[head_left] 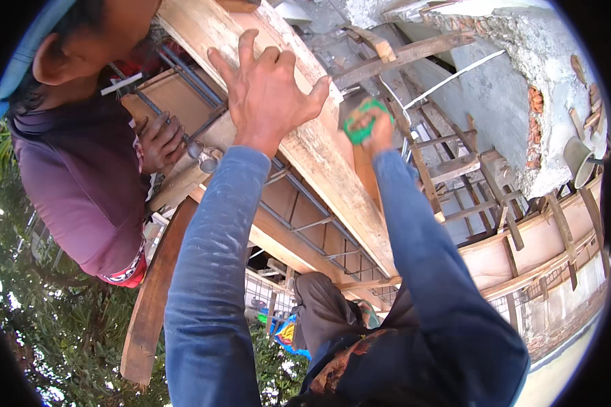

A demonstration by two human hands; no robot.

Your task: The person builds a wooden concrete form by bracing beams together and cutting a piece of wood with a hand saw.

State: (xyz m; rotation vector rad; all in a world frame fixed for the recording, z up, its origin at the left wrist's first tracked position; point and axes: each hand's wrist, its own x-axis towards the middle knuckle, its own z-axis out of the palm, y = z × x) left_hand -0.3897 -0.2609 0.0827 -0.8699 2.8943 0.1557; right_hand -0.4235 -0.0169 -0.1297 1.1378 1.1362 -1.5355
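Note:
My left hand lies with spread fingers on a long pale wooden plank, thumb pointing right. Across the plank's right side, my right hand is closed round a green-handled tool. Motion blurs the tool, and a dark grey smear beside the handle hides its kind. Below that hand stands an orange-brown board along the plank. Left of the plank, a steel rebar cage runs inside the wooden formwork.
A co-worker in a maroon top leans in at left, one hand by the rebar. A loose brown board slants below. At right are a wooden scaffold, a broken concrete wall and a hanging bucket. Leaves show lower left.

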